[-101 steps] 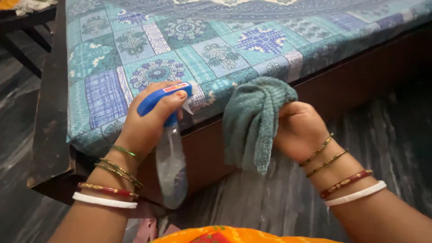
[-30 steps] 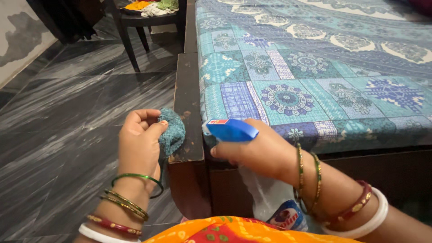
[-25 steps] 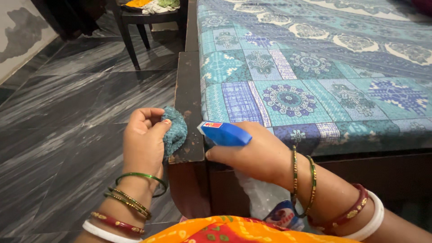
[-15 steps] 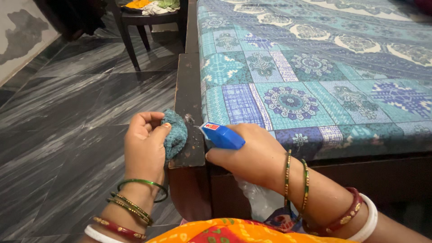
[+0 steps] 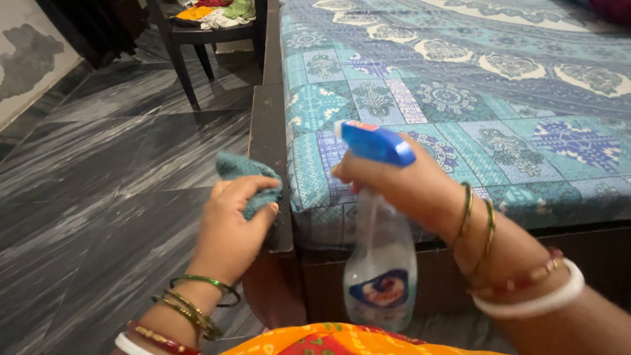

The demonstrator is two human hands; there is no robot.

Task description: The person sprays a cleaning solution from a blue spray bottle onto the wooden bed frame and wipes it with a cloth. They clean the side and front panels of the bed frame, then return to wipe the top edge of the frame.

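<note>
My left hand (image 5: 233,227) presses a teal cloth (image 5: 244,172) flat on the dark wooden bed frame (image 5: 266,128), near its front corner. My right hand (image 5: 401,184) grips a clear spray bottle (image 5: 381,263) with a blue trigger head (image 5: 374,141), raised above the mattress edge with the nozzle pointing left toward the frame. The bottle hangs upright in front of the bed's side board. Bangles circle both wrists.
A blue and teal patterned bedsheet (image 5: 473,98) covers the mattress on the right. Dark marbled floor tiles (image 5: 112,184) stretch to the left. A dark stool (image 5: 197,33) with folded clothes on it stands at the back. Orange fabric (image 5: 328,338) fills the bottom edge.
The cloth and spray bottle swapped hands since the earliest frame. My right hand has lifted the bottle up and to the right. My left hand has turned palm down, flattening the cloth on the frame.
</note>
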